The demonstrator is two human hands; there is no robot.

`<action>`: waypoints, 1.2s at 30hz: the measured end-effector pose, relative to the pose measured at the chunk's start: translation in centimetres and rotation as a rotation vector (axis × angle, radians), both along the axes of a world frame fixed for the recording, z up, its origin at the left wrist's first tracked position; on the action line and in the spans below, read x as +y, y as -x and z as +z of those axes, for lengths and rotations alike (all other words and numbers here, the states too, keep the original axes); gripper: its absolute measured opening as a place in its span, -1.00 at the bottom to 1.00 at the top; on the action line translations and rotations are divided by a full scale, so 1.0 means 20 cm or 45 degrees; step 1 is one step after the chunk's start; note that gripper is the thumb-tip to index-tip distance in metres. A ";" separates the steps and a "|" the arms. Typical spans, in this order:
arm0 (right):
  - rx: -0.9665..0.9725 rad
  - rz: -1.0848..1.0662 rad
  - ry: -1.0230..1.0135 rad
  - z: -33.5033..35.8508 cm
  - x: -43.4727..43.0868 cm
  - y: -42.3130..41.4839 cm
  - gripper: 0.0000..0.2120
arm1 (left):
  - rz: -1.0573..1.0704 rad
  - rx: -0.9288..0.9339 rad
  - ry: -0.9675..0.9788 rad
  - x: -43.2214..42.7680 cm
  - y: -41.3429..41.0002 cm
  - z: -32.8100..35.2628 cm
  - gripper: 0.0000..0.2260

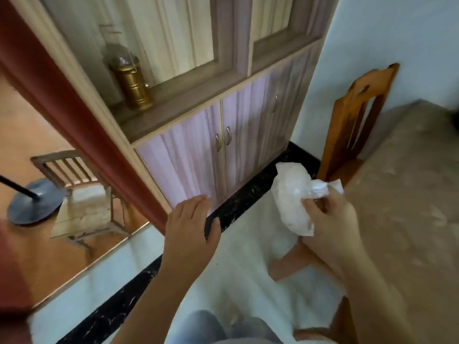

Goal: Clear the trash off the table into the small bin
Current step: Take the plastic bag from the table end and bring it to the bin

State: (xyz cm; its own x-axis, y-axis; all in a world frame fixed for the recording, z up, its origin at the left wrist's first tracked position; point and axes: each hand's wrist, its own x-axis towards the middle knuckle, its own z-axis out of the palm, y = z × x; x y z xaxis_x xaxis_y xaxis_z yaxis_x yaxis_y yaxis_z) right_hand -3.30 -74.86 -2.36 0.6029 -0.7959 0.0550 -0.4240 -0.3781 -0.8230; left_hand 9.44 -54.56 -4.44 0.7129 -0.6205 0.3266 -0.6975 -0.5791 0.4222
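Two hands: both up over the pale floor
Right hand (330, 219): fingers pinched tight on the crumpled white plastic wrapper (295, 194)
Wrapper: thin, translucent, wrinkled, bunched into a lump, held in the air at 2 o'clock of centre, twisted tail poking right
Left hand (191, 224): spread, palm down, holding nothing
Table (409, 182): beige top, at 3 o'clock
Chair (357, 115): wooden, at 1 o'clock
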 end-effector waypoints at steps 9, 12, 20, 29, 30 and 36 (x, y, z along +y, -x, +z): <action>0.058 -0.454 -0.035 -0.03 -0.54 -0.35 -0.96 | -0.481 0.040 0.061 -0.87 -0.65 -0.07 -0.67; 0.034 -0.629 -0.028 0.01 -0.70 -0.50 -0.90 | -0.661 0.004 0.093 -1.17 -0.88 -0.01 -0.68; 0.004 -1.047 -0.010 0.05 -1.05 -0.62 -0.75 | -1.068 -0.019 0.148 -1.93 -1.09 0.04 -0.67; -0.106 -1.411 -0.026 0.05 -1.51 -0.33 -0.82 | -1.397 -0.047 0.100 -2.66 -0.87 0.07 -0.65; -0.125 -1.424 -0.024 0.06 -1.56 -0.30 -0.82 | -1.417 -0.046 0.112 -2.73 -0.83 0.09 -0.65; -0.180 -1.539 0.008 0.10 -1.86 -0.13 -0.81 | -1.537 -0.102 0.127 -3.14 -0.66 0.12 -0.65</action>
